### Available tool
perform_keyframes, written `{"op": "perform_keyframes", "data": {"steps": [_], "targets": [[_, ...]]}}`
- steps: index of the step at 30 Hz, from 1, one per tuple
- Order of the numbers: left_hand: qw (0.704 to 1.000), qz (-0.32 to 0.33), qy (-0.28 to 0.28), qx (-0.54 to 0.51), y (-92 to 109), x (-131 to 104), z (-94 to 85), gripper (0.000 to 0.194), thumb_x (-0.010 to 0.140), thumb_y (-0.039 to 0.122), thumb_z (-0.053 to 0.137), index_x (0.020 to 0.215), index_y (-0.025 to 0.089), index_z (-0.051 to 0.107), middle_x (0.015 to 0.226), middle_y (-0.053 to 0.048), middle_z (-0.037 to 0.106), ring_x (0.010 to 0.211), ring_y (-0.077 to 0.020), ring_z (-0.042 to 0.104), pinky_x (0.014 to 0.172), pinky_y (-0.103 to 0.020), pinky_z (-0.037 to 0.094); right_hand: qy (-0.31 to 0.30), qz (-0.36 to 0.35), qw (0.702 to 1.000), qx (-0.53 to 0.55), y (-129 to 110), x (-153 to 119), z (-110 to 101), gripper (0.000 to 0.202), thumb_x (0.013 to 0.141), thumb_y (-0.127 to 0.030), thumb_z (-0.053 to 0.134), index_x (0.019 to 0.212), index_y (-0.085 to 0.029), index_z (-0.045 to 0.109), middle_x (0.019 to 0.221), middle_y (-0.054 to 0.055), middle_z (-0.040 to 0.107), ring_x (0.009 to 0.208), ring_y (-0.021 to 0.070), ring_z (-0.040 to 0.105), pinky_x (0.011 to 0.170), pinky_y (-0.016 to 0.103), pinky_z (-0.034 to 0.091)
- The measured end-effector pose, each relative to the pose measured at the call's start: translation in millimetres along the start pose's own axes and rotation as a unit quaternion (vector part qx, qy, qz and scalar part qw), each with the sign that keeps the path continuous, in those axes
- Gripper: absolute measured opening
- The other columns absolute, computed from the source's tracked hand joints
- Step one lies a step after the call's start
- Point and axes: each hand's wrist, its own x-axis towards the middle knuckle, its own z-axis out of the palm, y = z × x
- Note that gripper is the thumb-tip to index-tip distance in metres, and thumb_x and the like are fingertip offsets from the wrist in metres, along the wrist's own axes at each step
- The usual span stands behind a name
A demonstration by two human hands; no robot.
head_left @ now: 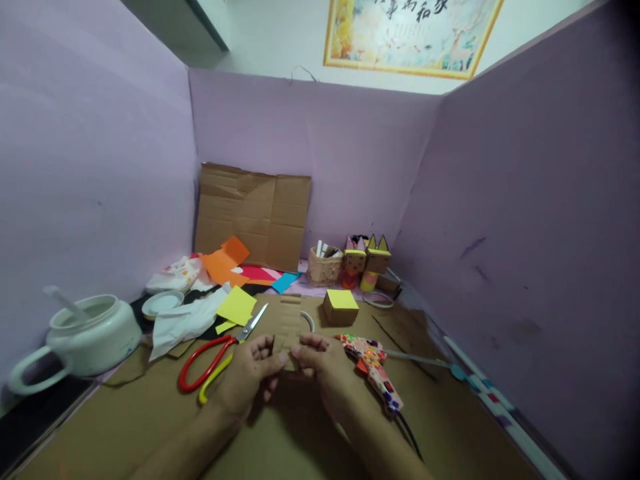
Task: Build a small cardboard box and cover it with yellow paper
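A strip of corrugated cardboard (pixel 289 327) is held upright at the near middle of the brown work surface (pixel 150 427), its lower end pinched between both hands. The left hand (pixel 247 377) is closed on the strip's lower left edge, with the thumb pressed against the card. The right hand (pixel 320 363) is closed on the lower right edge, fingertips set on the strip just beside the left thumb.

Just left of the hands, a pair of scissors (pixel 220 357) with red and yellow handles is laid on the surface, blades pointing far and right. Just right of the right hand, a patterned glue gun (pixel 373 363) is laid with its cord running near. Beyond the strip, a small cardboard box with a yellow top (pixel 341 307) is seen.

Farther back, two cardboard figures with pointed ears (pixel 366 261) are stood beside a small basket (pixel 324 265). Sheets of coloured paper (pixel 227 263) and a yellow square (pixel 236 305) are scattered at the far left, in front of a flattened cardboard sheet (pixel 253 215) leaned against the purple wall. At the near left, a white pot (pixel 83 337) is placed.
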Motion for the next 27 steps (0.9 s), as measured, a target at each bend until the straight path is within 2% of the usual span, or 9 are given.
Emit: {"op": "perform_keyframes", "data": {"steps": [3, 5, 8, 12, 17, 27], "targets": [[0.997, -0.034, 0.008, -0.069, 5, 1, -0.9, 0.032, 0.055, 0.029, 0.078, 0.071, 0.014, 0.054, 0.049, 0.006, 0.052, 0.034, -0.0033, 0.039, 0.030, -0.013, 0.028, -0.023, 0.027, 0.998, 0.043, 0, 2, -3, 0.027, 0.054, -0.033, 0.078, 0.061, -0.014, 0.061, 0.053, -0.003, 0.055, 0.046, 0.0084, 0.050, 0.049, 0.024, 0.051], [0.994, -0.055, 0.005, -0.095, 9, 1, -2.0, 0.031, 0.053, 0.025, 0.078, 0.068, 0.015, 0.053, 0.049, 0.007, 0.051, 0.035, -0.0038, 0.041, 0.030, -0.013, 0.028, -0.040, 0.048, 0.996, 0.061, -1, 4, -6, 0.025, 0.055, -0.031, 0.077, 0.063, -0.014, 0.060, 0.054, -0.003, 0.055, 0.047, 0.0086, 0.052, 0.049, 0.024, 0.052], [0.993, -0.069, 0.000, -0.100, 12, 1, -3.5, 0.029, 0.053, 0.021, 0.077, 0.066, 0.015, 0.052, 0.050, 0.006, 0.051, 0.036, -0.0041, 0.042, 0.031, -0.013, 0.028, -0.053, 0.063, 0.995, 0.064, -4, 5, -8, 0.022, 0.053, -0.023, 0.077, 0.064, -0.013, 0.060, 0.056, -0.003, 0.055, 0.048, 0.0085, 0.053, 0.049, 0.023, 0.053], [0.993, -0.069, 0.002, -0.095, 12, 0, -3.5, 0.028, 0.054, 0.019, 0.077, 0.066, 0.015, 0.052, 0.051, 0.006, 0.051, 0.036, -0.0043, 0.043, 0.031, -0.014, 0.029, -0.068, 0.069, 0.994, 0.057, -7, 3, -8, 0.023, 0.053, -0.021, 0.078, 0.068, -0.012, 0.062, 0.059, -0.001, 0.059, 0.050, 0.0085, 0.053, 0.050, 0.023, 0.053], [0.994, -0.063, 0.010, -0.088, 11, 0, -1.2, 0.030, 0.054, 0.018, 0.078, 0.066, 0.015, 0.050, 0.048, 0.008, 0.048, 0.035, -0.0046, 0.043, 0.031, -0.013, 0.028, -0.052, 0.059, 0.996, 0.040, -4, 2, -9, 0.027, 0.050, -0.018, 0.080, 0.067, -0.014, 0.060, 0.057, -0.004, 0.057, 0.050, 0.0081, 0.051, 0.053, 0.026, 0.055], [0.996, -0.052, 0.008, -0.075, 11, -3, 0.0, 0.029, 0.056, 0.020, 0.078, 0.067, 0.015, 0.051, 0.049, 0.007, 0.050, 0.036, -0.0048, 0.044, 0.032, -0.014, 0.031, -0.024, 0.050, 0.998, 0.026, -6, 1, -7, 0.024, 0.048, -0.013, 0.077, 0.060, -0.015, 0.056, 0.055, -0.005, 0.054, 0.049, 0.0075, 0.049, 0.051, 0.025, 0.054]]}}
